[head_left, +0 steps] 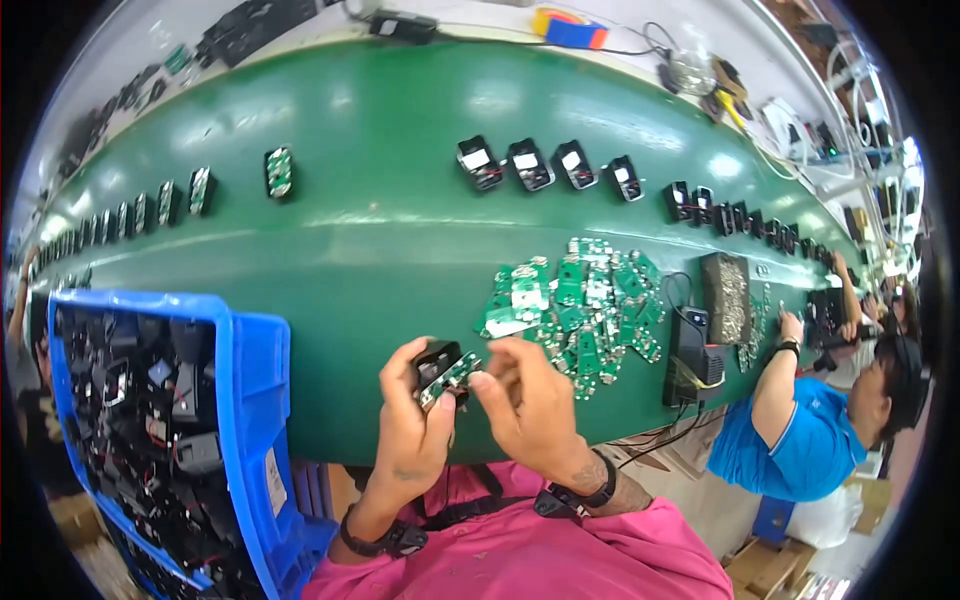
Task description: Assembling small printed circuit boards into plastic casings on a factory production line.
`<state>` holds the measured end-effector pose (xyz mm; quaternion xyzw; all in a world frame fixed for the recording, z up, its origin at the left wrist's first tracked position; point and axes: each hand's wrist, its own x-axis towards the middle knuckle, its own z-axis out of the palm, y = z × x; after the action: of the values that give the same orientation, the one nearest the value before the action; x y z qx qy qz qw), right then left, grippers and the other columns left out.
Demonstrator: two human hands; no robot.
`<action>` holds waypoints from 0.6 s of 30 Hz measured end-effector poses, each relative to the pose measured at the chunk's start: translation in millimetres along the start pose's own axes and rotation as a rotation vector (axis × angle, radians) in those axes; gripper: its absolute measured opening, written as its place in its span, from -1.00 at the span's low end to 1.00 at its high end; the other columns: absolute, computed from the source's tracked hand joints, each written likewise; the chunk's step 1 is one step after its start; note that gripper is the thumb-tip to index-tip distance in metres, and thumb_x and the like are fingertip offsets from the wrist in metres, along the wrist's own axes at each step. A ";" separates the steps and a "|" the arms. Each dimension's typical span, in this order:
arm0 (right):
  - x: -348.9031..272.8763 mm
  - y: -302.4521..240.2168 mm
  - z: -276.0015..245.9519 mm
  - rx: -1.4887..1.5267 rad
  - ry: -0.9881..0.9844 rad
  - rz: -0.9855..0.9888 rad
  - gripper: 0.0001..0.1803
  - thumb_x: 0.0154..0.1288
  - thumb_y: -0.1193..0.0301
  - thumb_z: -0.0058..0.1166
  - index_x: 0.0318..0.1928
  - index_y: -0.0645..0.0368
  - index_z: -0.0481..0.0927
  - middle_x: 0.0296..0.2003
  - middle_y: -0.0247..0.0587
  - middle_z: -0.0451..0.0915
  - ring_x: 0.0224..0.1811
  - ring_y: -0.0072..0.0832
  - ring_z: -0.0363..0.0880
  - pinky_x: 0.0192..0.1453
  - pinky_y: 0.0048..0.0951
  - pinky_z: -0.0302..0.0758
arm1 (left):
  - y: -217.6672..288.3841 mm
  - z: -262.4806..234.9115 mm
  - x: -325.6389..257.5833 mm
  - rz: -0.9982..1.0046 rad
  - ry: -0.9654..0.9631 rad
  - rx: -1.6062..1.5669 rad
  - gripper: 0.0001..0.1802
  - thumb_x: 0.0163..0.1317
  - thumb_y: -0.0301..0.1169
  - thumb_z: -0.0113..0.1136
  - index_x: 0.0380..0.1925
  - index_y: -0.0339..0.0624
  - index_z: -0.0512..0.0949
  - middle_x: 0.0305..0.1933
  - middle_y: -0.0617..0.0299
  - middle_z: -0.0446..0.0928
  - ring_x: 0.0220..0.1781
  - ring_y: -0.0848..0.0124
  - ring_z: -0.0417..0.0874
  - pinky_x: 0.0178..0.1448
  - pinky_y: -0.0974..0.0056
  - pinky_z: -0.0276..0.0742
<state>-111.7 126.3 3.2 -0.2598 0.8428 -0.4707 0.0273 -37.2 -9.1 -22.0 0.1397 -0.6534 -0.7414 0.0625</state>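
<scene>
Close to the bench's near edge, my left hand (408,442) is wrapped round a small black plastic housing (437,356). A green circuit board (462,372) lies tilted at the housing's opening, facing my right side. My right hand (535,405) pinches the board's edge between thumb and fingers, and some dark wire shows below it. Whether the board sits fully inside the housing, I cannot tell. Just beyond my right hand spreads a loose pile of green circuit boards (588,318).
A blue crate (230,360) full of black housings stands at left. Housings (572,165) line the green bench (370,240); one with a board (279,172) lies farther left. Right of the pile are a black power device (692,365), a rough block (727,298) and a blue-shirted co-worker (805,435).
</scene>
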 end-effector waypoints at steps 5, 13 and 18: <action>-3.5 19.3 -8.0 0.412 -0.169 0.312 -0.83 0.33 0.48 0.24 -0.24 0.35 0.56 -0.59 -0.34 0.62 -0.61 -0.71 0.56 -0.58 -0.59 0.41 | -3.9 1.3 6.3 -0.061 -0.112 -0.199 -0.20 0.11 -0.75 0.27 0.33 -0.21 0.15 0.07 0.01 0.49 -0.04 0.41 0.60 -0.23 0.43 0.61; -13.9 15.5 -6.1 0.581 -0.054 0.085 -0.80 0.27 0.44 0.30 -0.18 0.31 0.65 -0.44 -0.21 0.64 -0.50 -0.58 0.65 -0.43 -0.54 0.53 | -20.8 7.2 11.7 0.131 -0.018 -0.069 -0.25 0.08 -0.66 0.37 0.28 -0.28 0.25 0.07 0.03 0.50 0.01 0.36 0.59 0.05 0.33 0.57; -9.4 27.3 -0.2 0.448 0.021 -0.016 -0.80 0.40 0.40 0.10 -0.30 0.32 0.54 -0.48 -0.07 0.55 -0.50 -0.22 0.60 -0.43 -0.25 0.45 | -30.2 8.5 9.6 0.177 0.020 -0.126 -0.26 0.06 -0.68 0.39 0.26 -0.27 0.30 0.16 0.05 0.44 0.09 0.32 0.56 0.17 0.27 0.52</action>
<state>-114.9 142.3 -20.6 -0.2492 0.7152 -0.6490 0.0717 -46.1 0.5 -52.1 0.0843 -0.6146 -0.7712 0.1430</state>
